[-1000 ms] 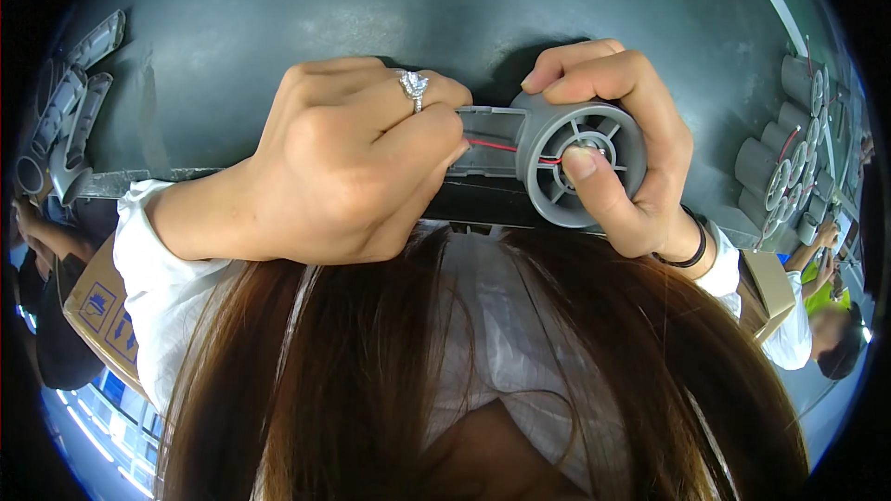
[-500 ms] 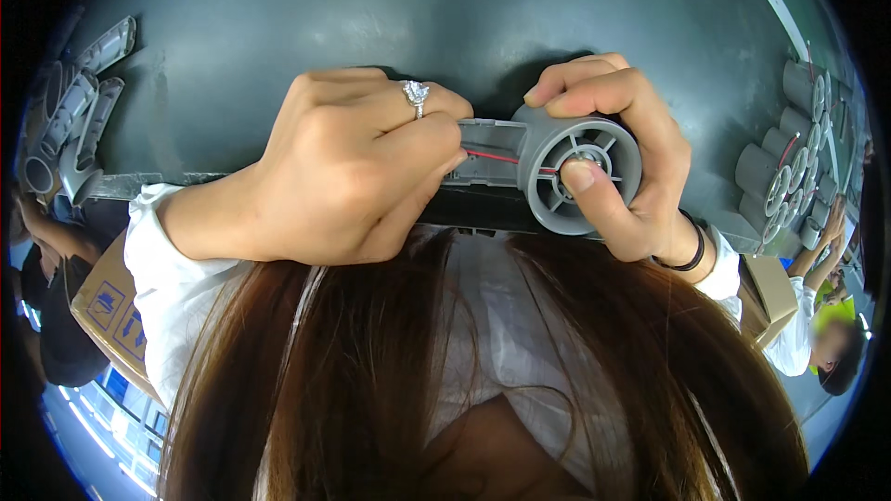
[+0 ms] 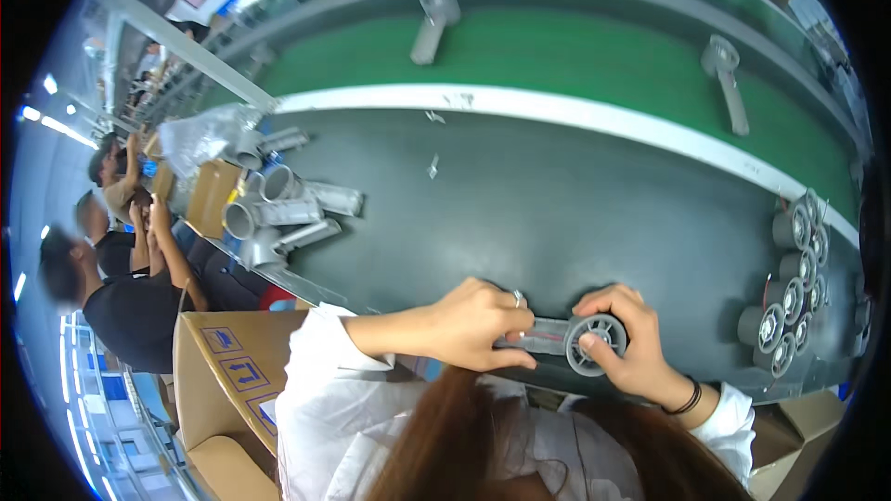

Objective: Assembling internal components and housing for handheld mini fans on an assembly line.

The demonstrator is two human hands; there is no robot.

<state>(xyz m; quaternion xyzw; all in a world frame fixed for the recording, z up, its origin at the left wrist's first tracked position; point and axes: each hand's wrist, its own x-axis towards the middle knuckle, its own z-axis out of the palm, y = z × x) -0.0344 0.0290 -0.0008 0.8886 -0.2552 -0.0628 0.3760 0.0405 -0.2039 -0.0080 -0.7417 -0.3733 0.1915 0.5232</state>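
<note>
A grey hair-dryer housing (image 3: 546,338) lies across my two hands at the near edge of the table. My left hand (image 3: 473,327), with a ring on it, has its fingers closed over the handle's left end; its thumb sticks out along the near side. A red wire shows faintly in the handle's open channel. On the right is the round, spoked end (image 3: 595,345). My right hand (image 3: 636,343) wraps round that end, with fingers on the far side and the thumb pressed on the hub.
Grey housings (image 3: 288,211) pile up at the left, near a plastic bag (image 3: 200,139). Several round grey motor units (image 3: 789,297) stand at the right. Beyond a white rail (image 3: 520,102), a green belt (image 3: 575,46) carries grey dryers. Cardboard boxes (image 3: 227,362) and co-workers (image 3: 139,288) are alongside.
My view has risen, bringing the belt and co-workers in. Both hands still hold the housing, now lower in the picture. My left thumb has moved out from the fingers.
</note>
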